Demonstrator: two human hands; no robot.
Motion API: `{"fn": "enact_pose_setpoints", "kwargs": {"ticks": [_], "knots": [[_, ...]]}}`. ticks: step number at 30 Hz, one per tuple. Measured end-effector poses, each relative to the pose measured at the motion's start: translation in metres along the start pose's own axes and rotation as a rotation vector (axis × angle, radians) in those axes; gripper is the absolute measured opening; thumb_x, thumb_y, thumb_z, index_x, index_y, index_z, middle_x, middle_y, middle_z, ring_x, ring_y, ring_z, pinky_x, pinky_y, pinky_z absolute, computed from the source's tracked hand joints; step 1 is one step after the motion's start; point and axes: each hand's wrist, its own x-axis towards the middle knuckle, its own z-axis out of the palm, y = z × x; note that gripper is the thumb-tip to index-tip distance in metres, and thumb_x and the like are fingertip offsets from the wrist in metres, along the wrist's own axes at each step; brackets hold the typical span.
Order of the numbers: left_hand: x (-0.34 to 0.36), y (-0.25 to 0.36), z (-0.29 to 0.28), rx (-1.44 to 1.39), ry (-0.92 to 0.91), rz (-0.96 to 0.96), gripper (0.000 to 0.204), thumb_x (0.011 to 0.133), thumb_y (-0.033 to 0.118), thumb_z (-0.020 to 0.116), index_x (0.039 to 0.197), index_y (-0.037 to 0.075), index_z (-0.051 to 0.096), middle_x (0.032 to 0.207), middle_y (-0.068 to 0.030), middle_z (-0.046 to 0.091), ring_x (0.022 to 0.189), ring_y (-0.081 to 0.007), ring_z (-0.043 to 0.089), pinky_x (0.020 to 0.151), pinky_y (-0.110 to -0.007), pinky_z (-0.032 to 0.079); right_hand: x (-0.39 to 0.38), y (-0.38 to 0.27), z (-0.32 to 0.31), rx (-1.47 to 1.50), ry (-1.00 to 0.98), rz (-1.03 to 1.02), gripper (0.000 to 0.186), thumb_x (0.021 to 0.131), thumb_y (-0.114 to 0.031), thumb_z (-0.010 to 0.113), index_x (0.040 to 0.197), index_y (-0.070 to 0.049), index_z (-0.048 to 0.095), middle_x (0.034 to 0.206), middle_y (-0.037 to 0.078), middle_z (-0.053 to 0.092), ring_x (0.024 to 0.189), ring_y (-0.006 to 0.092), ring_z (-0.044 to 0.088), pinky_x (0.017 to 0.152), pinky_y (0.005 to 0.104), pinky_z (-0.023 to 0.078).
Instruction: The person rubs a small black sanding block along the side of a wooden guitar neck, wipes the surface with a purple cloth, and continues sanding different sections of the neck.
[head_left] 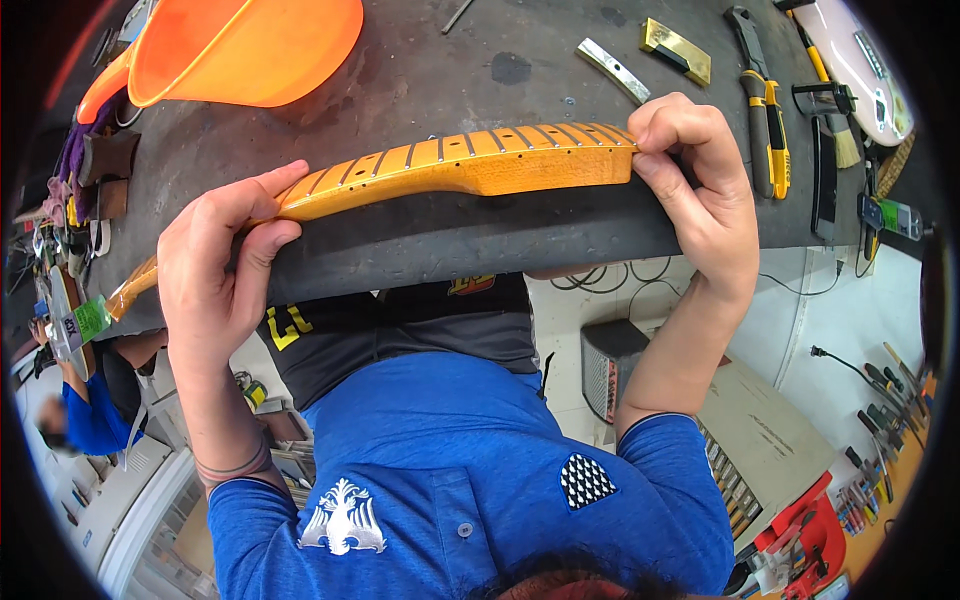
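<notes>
Across the front of the dark workbench I hold a guitar neck [455, 170], yellow-amber wood with metal frets and dark dots along its fingerboard. My left hand [225, 240] wraps round its narrower part, thumb toward me and fingers over the far side. Beyond that hand the wooden end runs on to the left, near a clear and green packet or label. My right hand [700, 175] pinches the squared heel end between thumb and curled fingers. The neck's side faces me, its fretted face tilted up and away.
An orange scoop-like container [250, 50] lies at the far left of the workbench [420, 80]. Farther right are a curved metal bar [612, 70], a brass-coloured block [676, 52], black-and-yellow pliers [765, 120] and a pale guitar body [858, 70]. Someone in blue [95, 415] is at left.
</notes>
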Motion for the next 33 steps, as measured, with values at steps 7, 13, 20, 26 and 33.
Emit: {"fn": "enact_pose_setpoints", "kwargs": {"ticks": [7, 13, 20, 26, 33], "knots": [[0.0023, -0.0016, 0.0067, -0.005, 0.126, 0.041, 0.023, 0.091, -0.001, 0.081, 0.104, 0.0, 0.062, 0.105, -0.0196, 0.082, 0.084, -0.0256, 0.078, 0.073, -0.032, 0.057, 0.0005, -0.0012, 0.0016, -0.004, 0.012, 0.012, 0.019, 0.1, 0.014, 0.062, 0.112, -0.001, 0.061, 0.106, 0.008, 0.063, 0.094, 0.0152, 0.066, 0.086, 0.0292, 0.056], [0.0037, -0.0003, 0.0059, 0.009, 0.12, 0.058, 0.023, 0.091, -0.001, 0.081, 0.103, 0.0, 0.062, 0.103, -0.0198, 0.082, 0.085, -0.0264, 0.079, 0.073, -0.032, 0.058, 0.0019, 0.0024, -0.0011, -0.034, -0.018, -0.047, 0.018, 0.101, 0.014, 0.062, 0.112, -0.001, 0.061, 0.105, 0.008, 0.063, 0.092, 0.0153, 0.064, 0.085, 0.0293, 0.055], [0.0031, -0.0013, 0.0071, -0.004, 0.131, 0.055, 0.023, 0.091, -0.001, 0.081, 0.103, 0.0, 0.062, 0.104, -0.0206, 0.082, 0.087, -0.0273, 0.08, 0.074, -0.032, 0.058, 0.0005, 0.0021, 0.0029, 0.002, 0.027, -0.024, 0.018, 0.1, 0.014, 0.062, 0.111, -0.001, 0.062, 0.104, 0.008, 0.063, 0.092, 0.0156, 0.064, 0.085, 0.0293, 0.054], [0.0032, -0.001, 0.0072, -0.012, 0.131, 0.047, 0.023, 0.091, -0.001, 0.081, 0.103, 0.0, 0.062, 0.105, -0.0206, 0.082, 0.087, -0.0276, 0.08, 0.075, -0.032, 0.059, 0.0006, 0.005, 0.0002, -0.031, 0.001, -0.062, 0.019, 0.1, 0.014, 0.062, 0.113, -0.001, 0.062, 0.105, 0.008, 0.064, 0.091, 0.0155, 0.065, 0.085, 0.029, 0.054], [0.0032, 0.0004, 0.0062, 0.0, 0.128, 0.049, 0.023, 0.091, 0.0, 0.081, 0.103, 0.0, 0.062, 0.104, -0.0203, 0.082, 0.087, -0.0272, 0.08, 0.075, -0.032, 0.059, -0.0009, 0.0048, 0.0003, -0.021, 0.008, -0.042, 0.02, 0.101, 0.014, 0.063, 0.113, -0.001, 0.061, 0.107, 0.009, 0.064, 0.093, 0.015, 0.065, 0.086, 0.0284, 0.054]]}}
